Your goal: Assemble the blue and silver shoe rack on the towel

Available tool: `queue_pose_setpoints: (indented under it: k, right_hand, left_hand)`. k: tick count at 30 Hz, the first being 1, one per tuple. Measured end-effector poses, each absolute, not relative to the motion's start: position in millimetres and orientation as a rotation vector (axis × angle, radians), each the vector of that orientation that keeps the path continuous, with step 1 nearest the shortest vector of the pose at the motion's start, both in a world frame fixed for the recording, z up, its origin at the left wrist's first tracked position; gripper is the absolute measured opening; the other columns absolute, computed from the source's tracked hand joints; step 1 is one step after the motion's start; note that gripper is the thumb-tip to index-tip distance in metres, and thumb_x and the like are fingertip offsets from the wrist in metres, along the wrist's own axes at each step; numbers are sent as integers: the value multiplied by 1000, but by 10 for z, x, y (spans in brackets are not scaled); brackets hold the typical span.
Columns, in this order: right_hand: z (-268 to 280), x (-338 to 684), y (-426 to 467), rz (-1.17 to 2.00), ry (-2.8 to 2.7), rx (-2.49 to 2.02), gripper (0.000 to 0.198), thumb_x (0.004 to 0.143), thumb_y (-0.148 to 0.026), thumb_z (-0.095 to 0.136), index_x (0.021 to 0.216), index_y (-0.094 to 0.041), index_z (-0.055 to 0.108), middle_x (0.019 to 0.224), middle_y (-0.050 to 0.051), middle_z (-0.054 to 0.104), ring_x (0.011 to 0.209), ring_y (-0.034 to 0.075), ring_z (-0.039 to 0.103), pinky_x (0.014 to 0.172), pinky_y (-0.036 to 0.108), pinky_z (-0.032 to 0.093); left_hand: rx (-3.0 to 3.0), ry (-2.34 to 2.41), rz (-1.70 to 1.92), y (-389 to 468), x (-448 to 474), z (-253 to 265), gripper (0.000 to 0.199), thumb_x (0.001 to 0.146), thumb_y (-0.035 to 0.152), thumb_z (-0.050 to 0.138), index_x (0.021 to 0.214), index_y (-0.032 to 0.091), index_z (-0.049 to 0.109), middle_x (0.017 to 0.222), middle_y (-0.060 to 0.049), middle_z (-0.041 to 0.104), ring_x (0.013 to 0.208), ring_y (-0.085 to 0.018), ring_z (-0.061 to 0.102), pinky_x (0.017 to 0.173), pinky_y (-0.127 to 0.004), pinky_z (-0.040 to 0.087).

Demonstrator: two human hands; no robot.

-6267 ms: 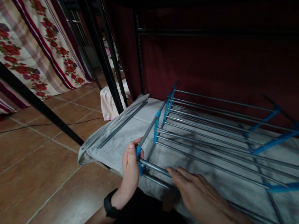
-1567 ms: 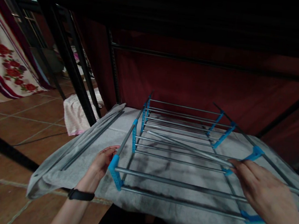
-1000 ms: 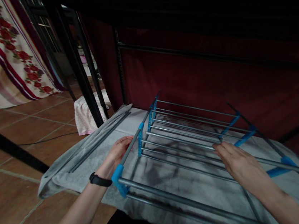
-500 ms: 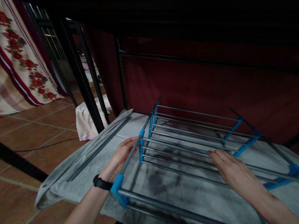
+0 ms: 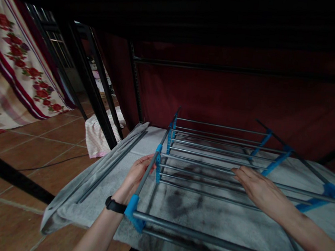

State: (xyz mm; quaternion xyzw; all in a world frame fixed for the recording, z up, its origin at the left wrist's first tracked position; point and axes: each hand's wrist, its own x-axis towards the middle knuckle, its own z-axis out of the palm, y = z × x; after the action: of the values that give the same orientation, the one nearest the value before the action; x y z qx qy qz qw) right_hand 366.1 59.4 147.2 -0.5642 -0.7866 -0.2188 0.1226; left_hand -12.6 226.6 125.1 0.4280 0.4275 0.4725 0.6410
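Observation:
A shoe rack (image 5: 203,237) of grey metal tubes and blue plastic joints lies on a grey cloth. My left hand (image 5: 138,173), with a black band on the wrist, is closed at the left side frame, by a blue connector (image 5: 157,168). Its fingertips are partly hidden behind the side tube. My right hand (image 5: 254,187) is closed over a metal rod (image 5: 199,162) that spans the rack. The palm faces down, and the fingers below the rod are out of sight. On the right, blue connectors (image 5: 334,190) hold the far side frame.
Loose grey tubes (image 5: 111,168) lie on the left part of the cloth (image 5: 98,202). Black metal posts (image 5: 85,76) stand at the left, with a dark shelf overhead. A dark red curtain (image 5: 219,95) hangs behind. Tiled floor and a floral cloth (image 5: 14,59) show at the left.
Almost nothing differs. My right hand has shifted very slightly left along the rod; my left hand stays at the side frame.

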Motion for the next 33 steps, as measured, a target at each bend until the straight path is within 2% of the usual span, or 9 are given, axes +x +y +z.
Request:
queue_pose_setpoints:
  k: [4, 12, 19, 27, 33]
  right_hand:
    - [1486, 3636, 631, -666, -2285, -1638, 27, 105, -25, 40, 113, -20, 65, 109, 10, 70, 92, 20, 69, 77, 31, 55]
    - [1479, 3637, 632, -620, -2300, -1628, 30, 103, -20, 39, 116, -21, 66, 111, 9, 72, 92, 20, 71, 78, 31, 58]
    - [1405, 3672, 593, -654, -2320, -1600, 34, 102, -17, 40, 129, -18, 61, 119, 12, 70, 107, 22, 70, 88, 33, 60]
    - [1360, 3689, 535, -635, -2339, -1628, 39, 100, -15, 41, 134, -20, 59, 126, 11, 69, 111, 21, 70, 94, 35, 59]
    - [1433, 3628, 578, -677, -2342, -1588, 39, 99, -12, 37, 128, -18, 62, 120, 12, 70, 103, 20, 71, 85, 32, 61]
  left_hand:
    - [1011, 946, 1101, 2275, -132, 1220, 30, 64, 32, 78, 86, 13, 73, 60, 0, 64, 47, -8, 47, 48, -20, 35]
    - [1094, 975, 1085, 2256, -137, 1238, 22, 63, 29, 72, 79, 14, 73, 60, 0, 64, 49, -9, 47, 50, -21, 35]
    - [1117, 1010, 1091, 2273, -134, 1218, 26, 62, 37, 75, 75, 15, 72, 60, -1, 64, 50, -9, 46, 52, -23, 35]
    - [1106, 993, 1084, 2252, -138, 1229, 28, 64, 37, 74, 80, 15, 72, 62, 0, 64, 51, -10, 46, 51, -22, 34]
    - [1114, 993, 1069, 2247, -152, 1227, 23, 64, 34, 75, 75, 15, 69, 63, -1, 64, 51, -9, 46, 51, -21, 35]
